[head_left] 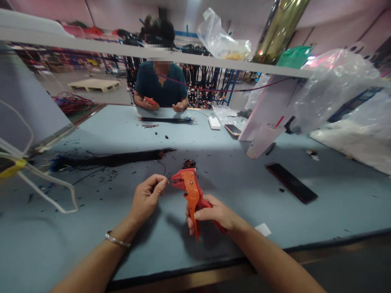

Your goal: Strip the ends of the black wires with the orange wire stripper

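I cannot make out any writing on the tool (192, 196). The left hand (148, 196) comes in from the lower left, with a silver band (117, 239) on its wrist. Its fingers are curled in, and the thumb and first finger are pinched on a thin dark wire (165, 167). The tip of the wire sticks out a little, just beside the mouth of the tool. The right hand (215, 211) reaches in from the lower right and is wrapped around the handles of the tool, thumb across the front. The tool is orange and red, with small round screws near the top. It is held up over the table (305, 224), leaning a bit to the left, and its mouth is open and faces the wire. Right behind the tool is a small heap of bits (188, 164). A long bunch of black wires (122, 158) lies on the table past the left hand. A dark phone (291, 182) lies off to the right.
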`<control>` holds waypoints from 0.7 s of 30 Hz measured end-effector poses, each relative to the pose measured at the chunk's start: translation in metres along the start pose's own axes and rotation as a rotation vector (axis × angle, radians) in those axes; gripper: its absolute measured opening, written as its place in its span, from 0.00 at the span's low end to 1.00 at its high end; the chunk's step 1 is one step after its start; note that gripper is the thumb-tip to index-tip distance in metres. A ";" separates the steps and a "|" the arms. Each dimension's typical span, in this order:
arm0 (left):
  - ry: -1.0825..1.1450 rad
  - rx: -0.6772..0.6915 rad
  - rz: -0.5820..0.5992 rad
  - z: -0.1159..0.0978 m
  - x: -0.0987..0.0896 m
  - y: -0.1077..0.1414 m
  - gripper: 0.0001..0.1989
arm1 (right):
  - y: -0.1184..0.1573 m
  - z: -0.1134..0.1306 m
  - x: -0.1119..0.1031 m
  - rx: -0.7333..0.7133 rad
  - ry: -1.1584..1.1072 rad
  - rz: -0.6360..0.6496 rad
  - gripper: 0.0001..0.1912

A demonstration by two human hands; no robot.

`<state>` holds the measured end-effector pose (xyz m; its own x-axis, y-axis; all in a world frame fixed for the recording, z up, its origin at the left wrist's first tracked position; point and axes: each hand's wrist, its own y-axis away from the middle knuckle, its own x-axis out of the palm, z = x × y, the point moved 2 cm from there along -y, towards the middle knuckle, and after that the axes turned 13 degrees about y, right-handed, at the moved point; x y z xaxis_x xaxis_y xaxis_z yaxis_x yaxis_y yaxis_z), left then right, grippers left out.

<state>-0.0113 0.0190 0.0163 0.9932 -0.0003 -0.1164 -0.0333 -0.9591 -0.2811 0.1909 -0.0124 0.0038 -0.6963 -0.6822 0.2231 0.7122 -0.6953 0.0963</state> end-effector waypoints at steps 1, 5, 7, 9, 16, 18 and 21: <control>0.002 -0.007 -0.001 0.000 0.000 0.000 0.13 | 0.000 0.000 -0.001 -0.001 -0.002 -0.002 0.15; -0.001 -0.015 0.022 -0.001 0.000 -0.001 0.13 | -0.001 -0.002 -0.002 -0.004 -0.004 -0.013 0.14; -0.009 -0.013 0.041 -0.001 0.001 -0.001 0.13 | -0.001 -0.003 -0.002 0.001 -0.010 -0.020 0.14; -0.019 -0.012 0.063 -0.002 0.002 -0.001 0.13 | -0.001 -0.004 -0.003 0.005 -0.011 -0.020 0.14; -0.036 0.002 0.118 -0.005 0.004 -0.001 0.14 | -0.002 -0.008 -0.003 0.029 0.016 -0.001 0.15; -0.031 0.007 0.127 -0.004 0.004 -0.001 0.13 | -0.003 -0.007 -0.003 0.024 0.034 -0.001 0.16; -0.022 0.015 0.134 -0.003 0.004 -0.001 0.13 | -0.003 -0.006 -0.002 0.030 0.049 -0.016 0.18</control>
<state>-0.0074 0.0191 0.0188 0.9770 -0.1216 -0.1750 -0.1672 -0.9465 -0.2759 0.1894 -0.0101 -0.0031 -0.7106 -0.6819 0.1734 0.7028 -0.6996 0.1291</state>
